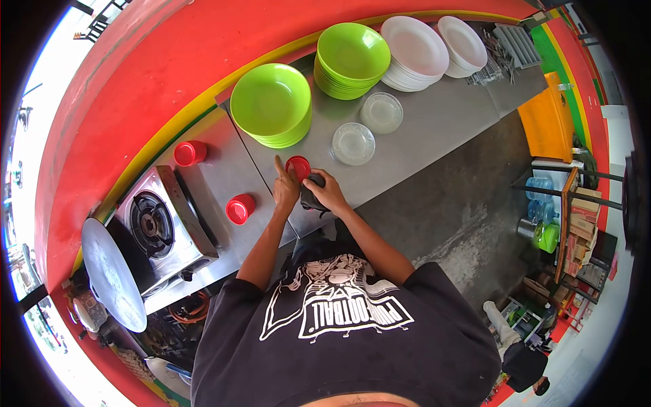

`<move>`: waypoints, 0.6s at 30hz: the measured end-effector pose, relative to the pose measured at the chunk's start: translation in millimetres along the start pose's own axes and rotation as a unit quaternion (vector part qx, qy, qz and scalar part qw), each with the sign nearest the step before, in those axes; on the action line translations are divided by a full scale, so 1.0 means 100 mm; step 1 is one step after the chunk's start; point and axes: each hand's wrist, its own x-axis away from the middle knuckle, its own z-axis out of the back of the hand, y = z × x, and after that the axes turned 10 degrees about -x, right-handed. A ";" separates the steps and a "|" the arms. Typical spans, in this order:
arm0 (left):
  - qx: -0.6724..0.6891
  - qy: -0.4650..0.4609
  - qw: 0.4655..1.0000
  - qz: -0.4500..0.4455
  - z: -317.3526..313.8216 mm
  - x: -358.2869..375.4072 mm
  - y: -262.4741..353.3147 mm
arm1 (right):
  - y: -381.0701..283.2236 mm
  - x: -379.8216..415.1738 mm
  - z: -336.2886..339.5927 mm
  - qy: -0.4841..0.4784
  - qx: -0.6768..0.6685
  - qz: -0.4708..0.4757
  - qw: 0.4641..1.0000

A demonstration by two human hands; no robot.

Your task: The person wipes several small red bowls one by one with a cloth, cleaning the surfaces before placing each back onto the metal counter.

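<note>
A small red cup [298, 167] is between my hands over the steel counter. My left hand [285, 187] holds its left side, with the index finger stretched out past the rim. In my right hand [329, 194] is a dark cloth [311, 197], bunched up against the near side of the cup. Two more red cups stand to the left, one close by [240, 209] and one farther back [190, 153]. Just beyond my hands rises a stack of green bowls [271, 105]. Two stacks of clear glass dishes, one nearer [353, 144] and one farther [382, 113], are to the right.
Another green bowl stack [352, 57], white plates [414, 51] and cutlery [498, 60] line the back of the counter. A gas stove [159, 220] and a large wok [112, 278] are at left. Another person [522, 363] is at lower right, beyond the floor.
</note>
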 end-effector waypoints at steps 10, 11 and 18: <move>0.114 -0.008 0.993 0.006 0.20 0.23 -0.02 | 0.17 0.18 0.07 0.022 -0.052 -0.041 0.998; 0.104 0.009 0.994 -0.028 0.21 0.28 -0.07 | 0.19 0.19 0.06 0.023 -0.073 -0.048 0.996; 0.126 0.136 0.972 -0.142 0.66 0.83 -0.44 | 0.17 0.44 -0.08 -0.001 -0.126 -0.129 0.984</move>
